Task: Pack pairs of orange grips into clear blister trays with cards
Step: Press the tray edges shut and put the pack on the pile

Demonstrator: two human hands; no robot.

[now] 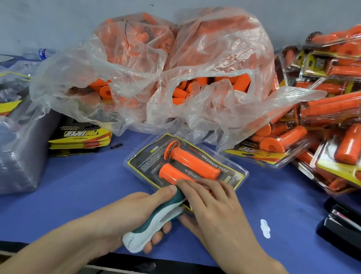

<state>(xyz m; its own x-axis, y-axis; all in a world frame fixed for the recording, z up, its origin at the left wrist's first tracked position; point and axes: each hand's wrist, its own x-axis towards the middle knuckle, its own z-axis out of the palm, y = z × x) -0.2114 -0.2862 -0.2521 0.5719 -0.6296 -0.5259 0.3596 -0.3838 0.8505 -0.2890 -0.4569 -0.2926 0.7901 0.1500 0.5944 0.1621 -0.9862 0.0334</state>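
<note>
Left hand [137, 215] grips stapler [156, 219]; right hand [213, 204] flat on blister tray [188, 162].

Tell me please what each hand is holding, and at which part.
The left hand grips a teal and white stapler around its body. The right hand holds nothing; it presses flat on the near end of the blister pack.

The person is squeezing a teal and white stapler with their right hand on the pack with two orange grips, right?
Not quite: the head view shows the left hand squeezing the stapler. The right hand presses the pack.
</note>
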